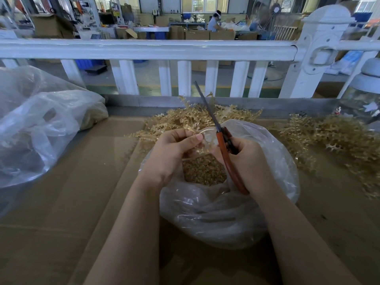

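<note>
Forearms are hovering low over the cardboard-covered counter point(82, 192), both hands working above a clear bag point(216, 219) at centre. Far L, a big crumpled plastic sack point(41, 124) is sitting idle. L hand point(172, 153) is pinching a gold sprig point(193, 131) btwn thumb & curled fingers, right over the bag's mouth. Cut gold bits point(203, 171) are sitting heaped inside, so trimming looks well under way. R hand point(248, 161) is gripping orange-handled scissors point(219, 130), blades looking closed, pointing up & away. Uncut sprigs point(333, 136) are lying in piles behind the bag & far R. Plenty left to cut, I'd judge.
</note>
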`<state>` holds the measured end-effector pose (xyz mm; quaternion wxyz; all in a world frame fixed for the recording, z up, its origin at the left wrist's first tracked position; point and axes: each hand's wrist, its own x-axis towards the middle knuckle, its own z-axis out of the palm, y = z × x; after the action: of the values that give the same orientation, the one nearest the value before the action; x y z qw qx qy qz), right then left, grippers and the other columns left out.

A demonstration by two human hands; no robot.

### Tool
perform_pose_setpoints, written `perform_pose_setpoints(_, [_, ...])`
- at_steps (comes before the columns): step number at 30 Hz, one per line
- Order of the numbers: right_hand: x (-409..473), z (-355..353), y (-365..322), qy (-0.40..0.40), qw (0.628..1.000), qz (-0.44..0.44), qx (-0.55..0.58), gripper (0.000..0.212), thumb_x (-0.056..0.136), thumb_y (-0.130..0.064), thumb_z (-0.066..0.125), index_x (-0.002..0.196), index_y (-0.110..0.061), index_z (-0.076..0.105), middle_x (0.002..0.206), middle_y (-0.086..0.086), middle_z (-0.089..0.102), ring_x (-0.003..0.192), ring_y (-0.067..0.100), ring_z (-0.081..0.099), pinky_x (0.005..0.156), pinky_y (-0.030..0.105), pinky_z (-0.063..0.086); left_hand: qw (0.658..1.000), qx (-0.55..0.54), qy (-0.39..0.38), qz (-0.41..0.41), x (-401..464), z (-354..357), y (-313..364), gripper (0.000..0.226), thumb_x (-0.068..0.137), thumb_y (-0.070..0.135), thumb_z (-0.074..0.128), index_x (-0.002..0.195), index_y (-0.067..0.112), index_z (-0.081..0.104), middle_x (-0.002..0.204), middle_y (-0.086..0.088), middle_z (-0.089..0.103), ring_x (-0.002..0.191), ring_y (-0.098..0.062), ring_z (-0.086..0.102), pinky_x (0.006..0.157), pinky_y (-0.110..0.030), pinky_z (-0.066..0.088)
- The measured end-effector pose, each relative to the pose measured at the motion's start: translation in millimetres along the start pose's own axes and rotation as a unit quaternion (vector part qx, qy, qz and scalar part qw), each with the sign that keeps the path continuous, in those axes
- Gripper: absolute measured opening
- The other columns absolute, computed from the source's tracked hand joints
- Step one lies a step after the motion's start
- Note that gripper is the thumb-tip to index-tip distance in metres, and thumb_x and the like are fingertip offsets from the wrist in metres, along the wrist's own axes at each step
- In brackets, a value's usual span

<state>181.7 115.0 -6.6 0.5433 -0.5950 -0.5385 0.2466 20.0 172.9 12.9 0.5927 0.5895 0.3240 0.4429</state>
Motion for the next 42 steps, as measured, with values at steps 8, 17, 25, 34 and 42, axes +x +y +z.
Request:
perform_pose_setpoints(8, [-7,-7,0,-0.001,0.970,-0.085,-0.229,0.053,0.066,-0.086,0.054,0.094,-0.041,0.056,0.080,-0.026,0.061,0.083,-0.011,0.057,0.061,0.008,0.036,0.996,-0.007,0.069,0.058,1,-7,0,0.020,0.091,0.008,0.065,0.071,0.010,0.067,0.069,-0.004,0.060,0.062,-0.010,0.047,0.062,-0.022,0.042])
perform_pose_setpoints(17, [-10,-8,2,-0.009,0.941,-0.111,-0.319,0.054,0.069,-0.088,0.049,0.086,-0.037,0.056,0.071,-0.023,0.058,0.067,-0.008,0.053,0.057,0.010,0.038,0.979,-0.043,0.187,0.064,4,-15,1,0.017,0.093,0.010,0.064,0.078,0.006,0.068,0.057,0.005,0.055,0.056,-0.008,0.042,0.056,-0.019,0.041])
perform_pose_setpoints(25, [-10,-9,3,-0.022,0.944,-0.094,-0.315,0.056,0.066,-0.089,0.048,0.085,-0.037,0.061,0.066,-0.020,0.060,0.063,-0.006,0.056,0.056,0.011,0.040,0.980,-0.026,0.183,0.074,3,-16,1,0.017,0.095,0.009,0.061,0.078,0.009,0.067,0.063,0.004,0.058,0.059,-0.008,0.046,0.060,-0.017,0.043])
perform_pose_setpoints(34, [-10,-10,4,-0.024,0.944,-0.083,-0.317,0.055,0.063,-0.091,0.047,0.068,-0.036,0.053,0.056,-0.016,0.057,0.056,-0.003,0.055,0.050,0.013,0.034,0.978,-0.037,0.189,0.087,2,-17,0,0.023,0.094,0.013,0.063,0.071,0.015,0.068,0.064,0.004,0.058,0.059,-0.006,0.046,0.060,-0.018,0.043])
perform_pose_setpoints(42, [-9,-10,4,-0.028,0.950,-0.071,-0.302,0.060,0.062,-0.092,0.047,0.072,-0.034,0.059,0.058,-0.017,0.059,0.058,-0.004,0.056,0.051,0.015,0.035,0.990,0.023,0.091,0.107,3,-18,-4,0.013,0.090,0.006,0.065,0.079,0.003,0.072,0.070,-0.002,0.067,0.064,-0.010,0.053,0.066,-0.020,0.046])
